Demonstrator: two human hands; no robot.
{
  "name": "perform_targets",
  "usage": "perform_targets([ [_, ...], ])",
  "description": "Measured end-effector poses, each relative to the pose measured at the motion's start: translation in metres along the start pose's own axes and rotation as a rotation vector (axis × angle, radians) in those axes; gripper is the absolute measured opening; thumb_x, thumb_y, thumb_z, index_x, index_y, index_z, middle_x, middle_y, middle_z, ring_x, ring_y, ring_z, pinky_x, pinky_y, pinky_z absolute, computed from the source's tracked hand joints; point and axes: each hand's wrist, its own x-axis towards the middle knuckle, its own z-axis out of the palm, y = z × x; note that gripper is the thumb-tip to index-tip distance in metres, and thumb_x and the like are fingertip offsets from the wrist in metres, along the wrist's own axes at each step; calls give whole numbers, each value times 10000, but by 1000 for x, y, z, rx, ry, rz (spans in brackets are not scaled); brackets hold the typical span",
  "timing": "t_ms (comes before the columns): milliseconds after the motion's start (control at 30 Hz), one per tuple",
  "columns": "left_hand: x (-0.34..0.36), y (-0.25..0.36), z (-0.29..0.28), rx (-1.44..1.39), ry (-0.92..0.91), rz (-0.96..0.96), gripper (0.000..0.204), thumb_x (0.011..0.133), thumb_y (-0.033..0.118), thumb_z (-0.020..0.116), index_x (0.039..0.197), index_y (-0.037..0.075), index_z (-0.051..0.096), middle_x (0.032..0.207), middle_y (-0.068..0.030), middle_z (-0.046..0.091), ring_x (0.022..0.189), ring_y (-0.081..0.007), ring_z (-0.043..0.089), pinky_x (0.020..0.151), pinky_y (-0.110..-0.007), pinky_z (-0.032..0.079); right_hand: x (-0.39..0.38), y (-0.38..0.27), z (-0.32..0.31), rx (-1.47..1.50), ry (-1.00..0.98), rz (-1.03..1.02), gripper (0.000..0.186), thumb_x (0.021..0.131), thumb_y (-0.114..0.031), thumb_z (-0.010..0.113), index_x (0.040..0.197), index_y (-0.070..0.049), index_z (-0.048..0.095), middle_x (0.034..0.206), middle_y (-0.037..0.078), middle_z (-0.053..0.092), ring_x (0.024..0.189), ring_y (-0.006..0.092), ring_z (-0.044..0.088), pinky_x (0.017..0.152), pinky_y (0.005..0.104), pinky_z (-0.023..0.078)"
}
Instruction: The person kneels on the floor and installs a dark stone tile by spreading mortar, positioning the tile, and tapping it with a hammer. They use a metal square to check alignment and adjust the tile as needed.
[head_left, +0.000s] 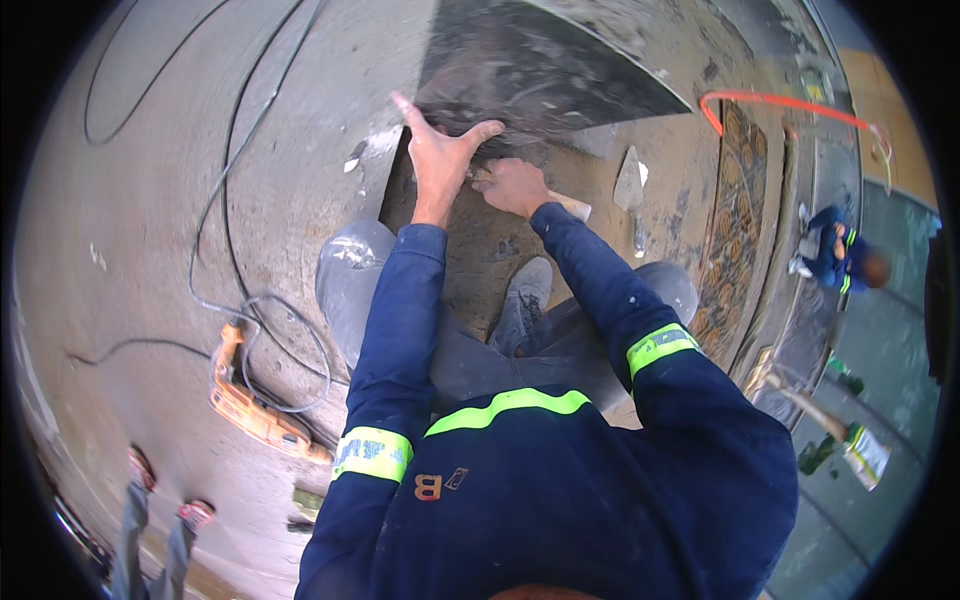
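Observation:
A large, dark, glossy stone slab [540, 75] lies ahead of me, its surface blurred. My left hand [438, 160] is at the slab's near left corner, thumb and forefinger spread along the edge; the other fingers are mostly hidden against it. Just right of it, my right hand [512, 187] is closed around a tool with a pale handle [572, 206]. The handle's end sticks out beside my wrist, and the tool's working end cannot be made out. Below both hands is rough, dusty ground [470, 240] between my knees. A pointed trowel [629, 182] lies to the right.
At left, an orange power drill [262, 412] lies among looped cables [232, 225]. A red-orange hose or strip [785, 100] and a patterned panel [733, 210] are at right. A wide brush [862, 452] lies lower right. One person [842, 250] is far right; another's legs [150, 535] show lower left.

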Motion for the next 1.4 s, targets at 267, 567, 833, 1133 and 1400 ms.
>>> perform_targets([
  [267,6,-15,17,-348,28,153,1351,727,147,1016,1680,-157,107,1341,-217,666,1158,-240,652,1020,-340,544,-23,14,13,-35,-232,-173,426,936,-427,728,1179,-82,791,1157,232,776,1098,422,748,966,535,586],
  [567,5,-12,22,-442,20,186,950,805,-20,922,1560,-137,357,1337,-191,647,1191,-239,640,1028,-352,533,-12,23,15,82,-86,-124,342,886,-367,761,1064,-79,814,1064,227,785,1038,443,758,927,534,592],
  [833,6,-13,21,-462,28,174,977,796,-4,942,1553,-164,345,1310,-189,658,1167,-226,640,993,-332,542,2,32,6,48,-75,-108,341,897,-386,763,1086,-107,809,1066,209,786,1036,442,753,918,555,583],
  [1133,8,-12,18,-479,17,231,883,770,7,963,1479,-91,446,1299,-137,672,1137,-209,657,989,-342,558,7,23,-7,51,-118,-210,338,889,-353,757,1055,-62,801,1113,251,781,1067,469,745,947,564,582],
  [1400,6,-5,14,-319,118,145,1429,652,109,1037,1698,-120,90,1338,-234,724,1147,-223,703,1046,-337,557,-10,4,-7,71,-53,-72,398,931,-386,755,1136,-45,771,1158,262,769,1097,479,727,957,566,574],
])
